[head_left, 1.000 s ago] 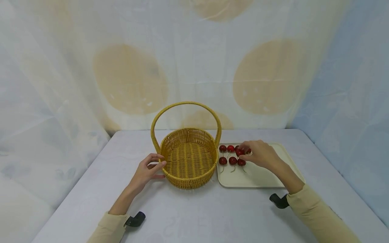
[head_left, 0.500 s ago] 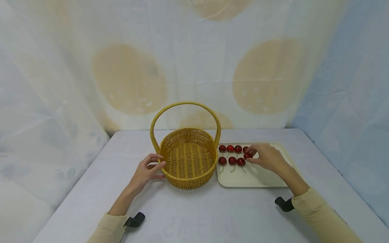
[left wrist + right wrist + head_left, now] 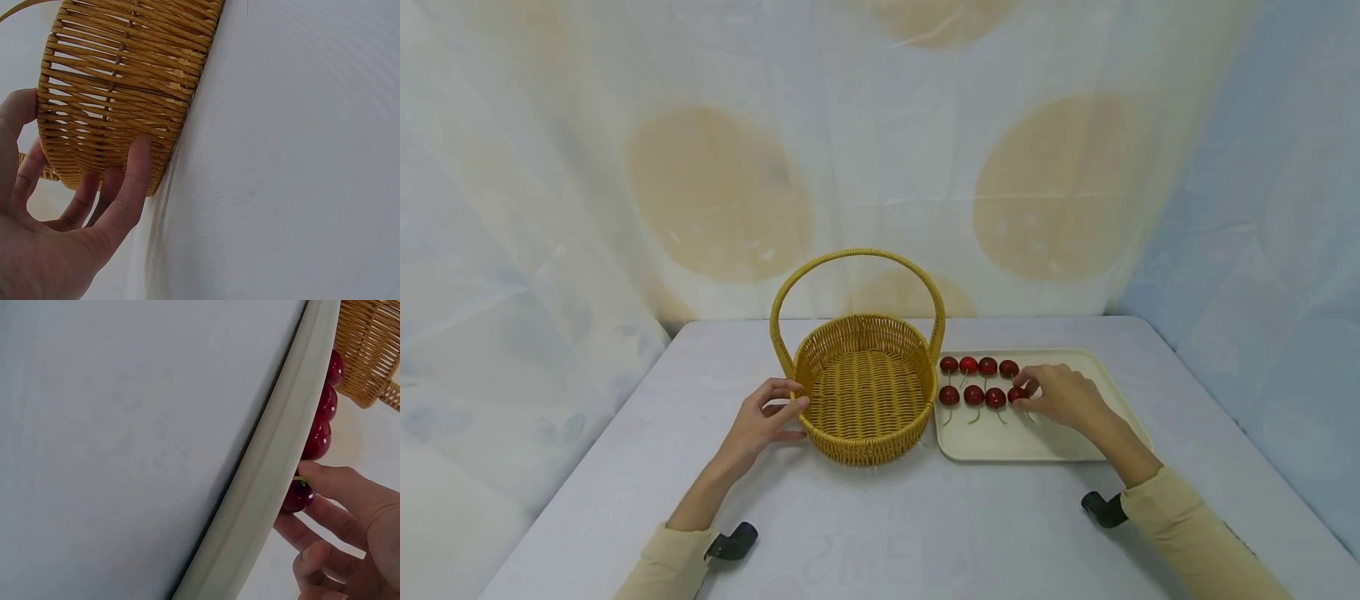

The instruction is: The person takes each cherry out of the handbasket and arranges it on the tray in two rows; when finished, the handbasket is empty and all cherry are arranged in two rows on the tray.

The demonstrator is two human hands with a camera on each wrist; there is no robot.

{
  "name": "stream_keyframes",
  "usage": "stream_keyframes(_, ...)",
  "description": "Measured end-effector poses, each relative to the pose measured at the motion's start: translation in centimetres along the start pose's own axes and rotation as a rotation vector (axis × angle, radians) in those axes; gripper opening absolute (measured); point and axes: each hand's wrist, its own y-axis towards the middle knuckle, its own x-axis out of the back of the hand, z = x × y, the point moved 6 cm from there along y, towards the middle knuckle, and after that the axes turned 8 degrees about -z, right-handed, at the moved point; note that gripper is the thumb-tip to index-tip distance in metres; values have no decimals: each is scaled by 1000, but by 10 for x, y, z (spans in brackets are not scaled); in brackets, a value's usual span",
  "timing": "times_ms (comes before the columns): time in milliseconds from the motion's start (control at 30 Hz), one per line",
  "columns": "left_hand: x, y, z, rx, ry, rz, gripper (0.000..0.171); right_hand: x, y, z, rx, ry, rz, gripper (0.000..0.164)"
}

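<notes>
A yellow wicker basket point(image 3: 865, 450) with a tall arched handle stands upright, nothing inside it. My left hand point(image 3: 765, 421) holds its left side; in the left wrist view the thumb is at the rim and the fingers lie against the woven outer wall point(image 3: 119, 81). Beside the basket, a cream tray point(image 3: 1060, 446) bears two rows of dark red cherries with stems, including a back-row cherry point(image 3: 968, 366) and a front-row cherry point(image 3: 973, 396). My right hand point(image 3: 1063, 396) pinches the cherry point(image 3: 299, 495) at the right end of the front row between thumb and fingers, partly hiding it.
The white-covered table point(image 3: 880, 533) extends in front of the basket and tray. Patterned cloth point(image 3: 895, 167) hangs behind and along both sides. A black angled piece point(image 3: 1102, 508) sits at each wrist. The tray's right part holds no cherries.
My right hand has moved right and toward me, bringing its cherry down to the right end of the front row. The back-row cherries have come into fuller view. My left hand stays at the basket.
</notes>
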Motion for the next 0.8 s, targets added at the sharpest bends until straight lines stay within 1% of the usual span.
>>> stream_keyframes(233,0,1,2,-1,-2,5,44,-3,-1,-3,-21,-5,30,29)
stream_keyframes(600,-3,3,2,-4,11,6,42,0,-4,-5,-51,-11,42,33)
stream_keyframes(800,-3,2,3,2,2,6,46,4,-3,-4,-34,-13,38,35)
